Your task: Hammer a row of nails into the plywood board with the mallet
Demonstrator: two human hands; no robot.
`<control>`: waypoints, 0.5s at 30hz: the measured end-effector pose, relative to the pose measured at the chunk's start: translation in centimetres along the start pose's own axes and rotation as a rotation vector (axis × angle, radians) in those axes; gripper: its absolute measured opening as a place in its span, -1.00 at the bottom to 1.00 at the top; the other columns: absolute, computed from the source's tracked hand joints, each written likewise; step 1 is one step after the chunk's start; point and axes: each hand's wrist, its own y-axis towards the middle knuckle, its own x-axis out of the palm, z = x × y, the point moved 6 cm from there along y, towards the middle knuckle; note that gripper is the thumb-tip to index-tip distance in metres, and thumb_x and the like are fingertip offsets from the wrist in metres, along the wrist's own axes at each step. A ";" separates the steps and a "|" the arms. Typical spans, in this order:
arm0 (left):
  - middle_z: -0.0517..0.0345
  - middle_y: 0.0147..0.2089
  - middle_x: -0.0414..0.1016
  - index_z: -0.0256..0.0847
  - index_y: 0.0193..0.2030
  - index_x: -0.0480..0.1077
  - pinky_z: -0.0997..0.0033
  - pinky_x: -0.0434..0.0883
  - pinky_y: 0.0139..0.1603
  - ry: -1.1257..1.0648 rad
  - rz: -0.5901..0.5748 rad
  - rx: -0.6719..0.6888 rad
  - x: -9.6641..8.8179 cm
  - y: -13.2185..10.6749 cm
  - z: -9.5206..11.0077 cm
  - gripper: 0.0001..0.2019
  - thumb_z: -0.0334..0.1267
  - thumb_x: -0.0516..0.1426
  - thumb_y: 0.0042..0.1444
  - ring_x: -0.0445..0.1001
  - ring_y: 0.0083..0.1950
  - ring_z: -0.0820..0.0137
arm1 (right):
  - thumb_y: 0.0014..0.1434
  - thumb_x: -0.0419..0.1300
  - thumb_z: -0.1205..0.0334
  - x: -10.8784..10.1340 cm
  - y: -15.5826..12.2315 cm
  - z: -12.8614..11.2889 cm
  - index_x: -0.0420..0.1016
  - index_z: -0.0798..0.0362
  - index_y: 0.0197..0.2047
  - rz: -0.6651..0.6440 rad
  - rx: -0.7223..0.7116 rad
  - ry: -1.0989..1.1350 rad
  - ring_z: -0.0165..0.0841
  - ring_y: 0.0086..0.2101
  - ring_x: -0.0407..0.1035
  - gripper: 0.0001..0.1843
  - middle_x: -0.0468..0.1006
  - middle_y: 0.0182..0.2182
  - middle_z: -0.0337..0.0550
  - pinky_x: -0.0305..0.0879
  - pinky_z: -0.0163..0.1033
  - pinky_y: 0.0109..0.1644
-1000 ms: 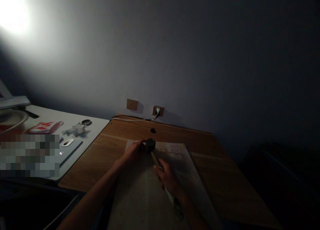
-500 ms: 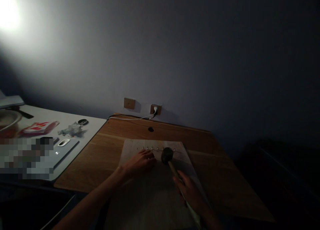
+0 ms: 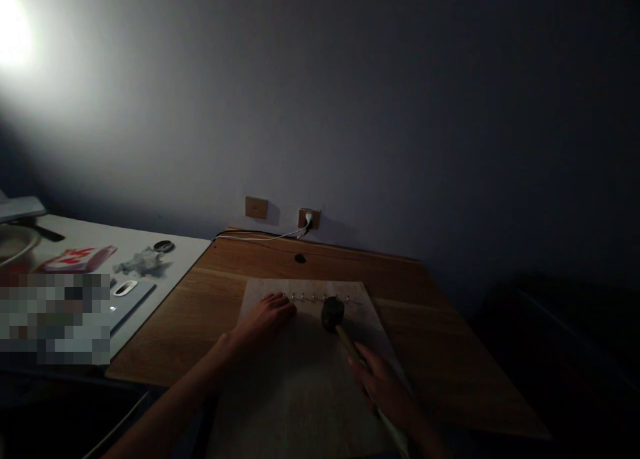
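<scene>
My right hand [image 3: 380, 382] is wrapped round the pale handle of a mallet [image 3: 333, 314]. Its dark head hangs over the board, just in front of the right part of a row of small shiny nails [image 3: 314, 297]. Several of these nails stand upright along the far edge of a pale wooden board [image 3: 305, 392]. At the left end of the row, my left hand [image 3: 270, 314] lies on the board, fingers forward and apart from the mallet. Its fingertips are dim, and I see nothing held in them.
Beneath the board is a brown wooden desk [image 3: 440, 352] with a cable hole [image 3: 300, 258]. A white table [image 3: 185, 252] adjoins on the left, bearing a red-and-white packet [image 3: 77, 259], a crumpled plastic bag [image 3: 143, 262] and a roll of tape [image 3: 163, 246]. Cables run to a wall socket [image 3: 309, 218].
My left hand has shifted left along the row of nails, uncovering more of the board. The mallet in my right hand stays in nearly the same spot.
</scene>
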 end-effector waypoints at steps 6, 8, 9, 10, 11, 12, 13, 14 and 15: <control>0.02 -0.14 0.51 -0.19 -0.18 0.50 0.32 0.39 -0.05 -0.026 0.124 -0.173 -2.6 -1.8 -5.0 -0.86 -0.37 0.09 0.29 0.45 -0.10 0.28 | 0.08 0.17 -0.29 0.2 -0.3 0.1 0.37 0.07 0.25 0.035 0.039 0.034 -0.31 -0.46 0.41 -0.19 0.43 -0.49 -0.30 0.28 -0.27 -0.46; 0.01 -0.15 0.51 -0.19 -0.19 0.51 0.33 0.40 -0.05 -0.021 0.120 -0.190 -2.8 -1.8 -5.7 -0.84 -0.39 0.09 0.29 0.46 -0.09 0.28 | 0.07 0.17 -0.30 0.5 -0.3 0.2 0.37 0.05 0.24 0.039 0.047 0.057 -0.32 -0.51 0.38 -0.19 0.41 -0.50 -0.31 0.25 -0.27 -0.51; 0.01 -0.15 0.51 -0.19 -0.19 0.52 0.33 0.40 -0.06 -0.018 0.110 -0.191 -2.7 -1.7 -5.7 -0.84 -0.39 0.09 0.29 0.46 -0.09 0.28 | 0.08 0.17 -0.30 0.6 -0.3 0.4 0.37 0.03 0.24 0.042 0.048 0.068 -0.34 -0.53 0.37 -0.21 0.42 -0.50 -0.31 0.23 -0.28 -0.53; 0.01 -0.16 0.51 -0.19 -0.19 0.53 0.34 0.39 -0.07 -0.012 0.098 -0.189 -2.7 -1.6 -5.7 -0.83 -0.40 0.09 0.29 0.46 -0.10 0.29 | 0.09 0.17 -0.30 0.7 -0.3 0.6 0.36 0.02 0.24 0.039 0.050 0.076 -0.35 -0.55 0.35 -0.22 0.41 -0.51 -0.31 0.20 -0.28 -0.55; 0.02 -0.16 0.51 -0.19 -0.20 0.53 0.34 0.39 -0.07 -0.003 0.086 -0.187 -2.6 -1.4 -5.7 -0.83 -0.40 0.09 0.30 0.46 -0.11 0.29 | 0.10 0.16 -0.29 0.8 -0.2 0.8 0.35 0.02 0.25 0.033 0.051 0.079 -0.36 -0.58 0.33 -0.23 0.41 -0.52 -0.32 0.18 -0.29 -0.57; 0.02 -0.17 0.51 -0.19 -0.20 0.54 0.35 0.38 -0.08 0.009 0.074 -0.184 -2.5 -1.3 -5.5 -0.82 -0.41 0.09 0.30 0.46 -0.12 0.29 | 0.12 0.15 -0.28 0.9 -0.1 1.0 0.33 0.04 0.26 0.025 0.053 0.076 -0.37 -0.59 0.31 -0.22 0.40 -0.53 -0.33 0.16 -0.29 -0.58; 0.02 -0.17 0.51 -0.19 -0.21 0.54 0.35 0.38 -0.09 0.023 0.063 -0.181 -2.5 -1.1 -5.4 -0.82 -0.41 0.09 0.31 0.46 -0.12 0.29 | 0.13 0.15 -0.27 0.9 0.0 1.2 0.30 0.06 0.27 0.018 0.056 0.072 -0.38 -0.61 0.29 -0.21 0.39 -0.53 -0.35 0.15 -0.30 -0.59; 0.02 -0.17 0.51 -0.19 -0.22 0.54 0.35 0.37 -0.09 0.038 0.054 -0.178 -2.4 -1.0 -5.4 -0.81 -0.41 0.09 0.31 0.46 -0.12 0.29 | 0.14 0.14 -0.25 0.9 0.1 1.4 0.27 0.08 0.29 0.014 0.059 0.072 -0.39 -0.61 0.28 -0.21 0.38 -0.54 -0.36 0.14 -0.30 -0.59; 0.02 -0.18 0.50 -0.20 -0.23 0.54 0.35 0.37 -0.09 0.054 0.047 -0.173 -2.5 -1.0 -5.3 -0.81 -0.40 0.09 0.32 0.45 -0.12 0.29 | 0.14 0.13 -0.25 0.9 0.1 1.5 0.24 0.10 0.30 0.014 0.063 0.074 -0.39 -0.61 0.28 -0.20 0.37 -0.54 -0.37 0.13 -0.31 -0.59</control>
